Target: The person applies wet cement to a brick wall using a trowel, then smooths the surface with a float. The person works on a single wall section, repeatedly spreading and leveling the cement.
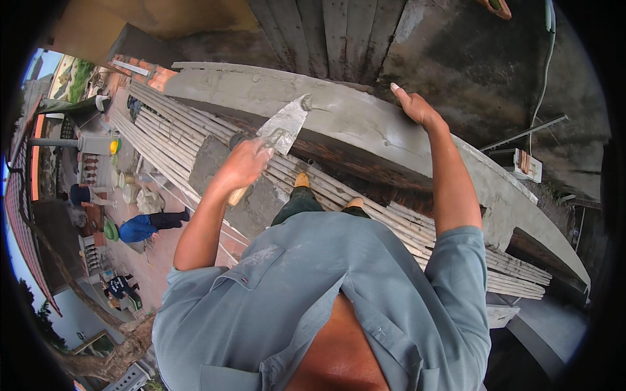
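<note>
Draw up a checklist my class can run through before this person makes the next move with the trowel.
1. Trowel held securely: ok; the left hand is closed around it.
2. Blade clean: not ok; grey material clings to it.
3. Right hand away from the blade: ok; it is at the far edge of the grey ledge, well to the right.
4. Ledge surface even: not ok; ridges and rough marks show.
5. Bamboo poles underfoot tied fast: cannot tell; no fastening is clear near the yellow shoes.
6. Others beyond the trowel's reach: ok; the person in blue is far off to the left.
</note>
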Action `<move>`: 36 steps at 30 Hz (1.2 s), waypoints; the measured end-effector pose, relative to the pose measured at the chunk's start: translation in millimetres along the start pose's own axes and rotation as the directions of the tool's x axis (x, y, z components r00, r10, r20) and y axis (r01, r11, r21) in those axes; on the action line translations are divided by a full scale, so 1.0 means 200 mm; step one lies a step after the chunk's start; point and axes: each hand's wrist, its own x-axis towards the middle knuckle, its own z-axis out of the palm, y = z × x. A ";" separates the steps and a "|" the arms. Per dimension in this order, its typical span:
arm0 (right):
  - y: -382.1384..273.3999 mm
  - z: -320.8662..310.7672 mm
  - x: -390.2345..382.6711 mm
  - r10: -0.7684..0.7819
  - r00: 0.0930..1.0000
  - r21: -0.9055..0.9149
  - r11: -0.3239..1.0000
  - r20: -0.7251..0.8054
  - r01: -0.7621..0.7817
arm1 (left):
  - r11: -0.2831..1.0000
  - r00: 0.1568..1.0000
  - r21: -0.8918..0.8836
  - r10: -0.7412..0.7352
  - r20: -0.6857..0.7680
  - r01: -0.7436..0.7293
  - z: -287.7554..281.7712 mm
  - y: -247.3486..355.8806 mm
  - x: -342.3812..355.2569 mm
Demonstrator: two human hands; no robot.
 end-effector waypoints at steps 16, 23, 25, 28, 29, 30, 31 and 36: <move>0.01 0.02 -0.18 -0.051 0.996 -0.049 0.998 -0.074 0.047 | 0.914 0.888 -0.261 0.377 0.265 -0.310 0.06 0.87 0.11; 0.06 0.09 -0.20 -0.091 0.974 0.048 0.994 -0.208 0.103 | 0.600 0.565 -0.127 0.792 0.231 -0.790 0.51 1.75 0.22; 0.10 0.13 -0.18 -0.209 0.892 0.083 0.961 -0.402 0.263 | 0.494 0.463 -0.056 0.844 0.272 -0.868 0.72 1.91 0.23; 0.19 0.21 -0.17 -0.259 0.808 0.198 0.888 -0.529 0.414 | 0.313 0.287 -0.024 0.897 0.337 -0.949 1.10 2.08 0.31; 0.18 0.22 -0.15 -0.235 0.828 0.289 0.859 -0.508 0.422 | 0.314 0.302 0.045 0.853 0.426 -0.949 1.24 2.12 0.35; 0.19 0.23 -0.15 -0.214 0.849 0.381 0.822 -0.482 0.423 | 0.270 0.283 0.098 0.822 0.494 -0.958 1.38 2.16 0.37; 0.20 0.24 -0.15 -0.207 0.864 0.411 0.813 -0.458 0.413 | 0.257 0.305 0.165 0.790 0.532 -0.952 1.52 2.19 0.39; 0.20 0.29 -0.10 -0.242 0.788 0.480 0.681 -0.567 0.554 | 0.287 0.301 0.106 0.821 0.485 -0.952 1.76 2.24 0.47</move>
